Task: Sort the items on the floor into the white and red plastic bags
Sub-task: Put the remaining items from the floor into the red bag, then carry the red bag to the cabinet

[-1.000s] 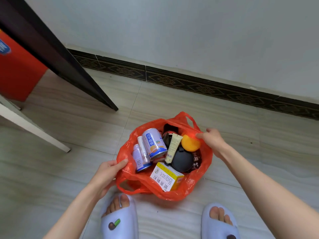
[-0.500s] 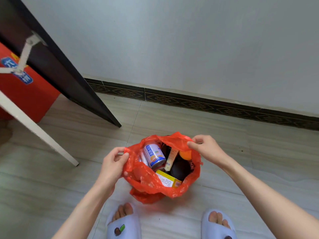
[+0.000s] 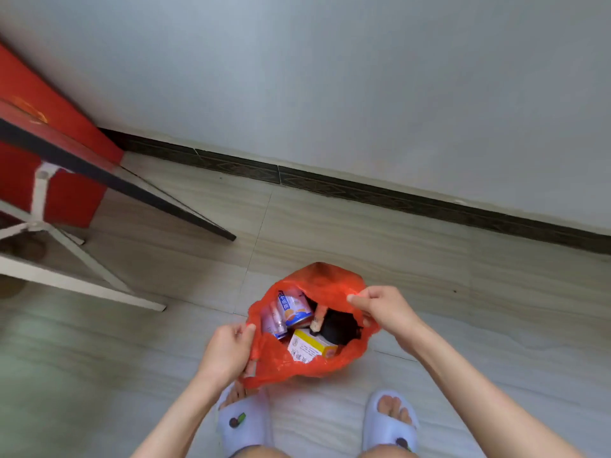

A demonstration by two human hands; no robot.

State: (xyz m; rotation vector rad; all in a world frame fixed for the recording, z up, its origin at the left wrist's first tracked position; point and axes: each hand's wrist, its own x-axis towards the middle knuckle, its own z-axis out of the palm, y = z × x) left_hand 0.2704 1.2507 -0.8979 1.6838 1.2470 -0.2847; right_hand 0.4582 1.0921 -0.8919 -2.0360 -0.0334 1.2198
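Nearest the camera: two pale slippers, left slipper (image 3: 243, 421) and right slipper (image 3: 390, 421), toes showing, planted on the tiled floor (image 3: 463, 292).

Left hand (image 3: 228, 350): closed, pinching the near-left edge of the red plastic bag (image 3: 297, 368).

Right hand (image 3: 383, 309): closed, fingers nipping the far-right rim of the same bag. The bag hung between the two grips, mouth spread open; whether its bottom touched the floor could not be told.

Contents, seen through the mouth between the hands:
- white and yellow box (image 3: 309, 347), printed, lying just inside the near rim, closest to the left-hand grip;
- blue and white can (image 3: 294, 307), tilted, on the far-left side;
- a second, slimmer can (image 3: 274, 320), just beside the first, toward the left hand;
- pale tube (image 3: 319, 320), upright between the cans and the dark item;
- black object (image 3: 337, 327), below the right-hand grip, probably a round lid or case, too blurred to name.

Beyond the left grip: white table legs (image 3: 82, 259), dark tabletop edge (image 3: 132, 190), red box (image 3: 59, 193) behind.

Farthest: dark patterned skirting (image 3: 363, 190) and grey wall (image 3: 330, 77).
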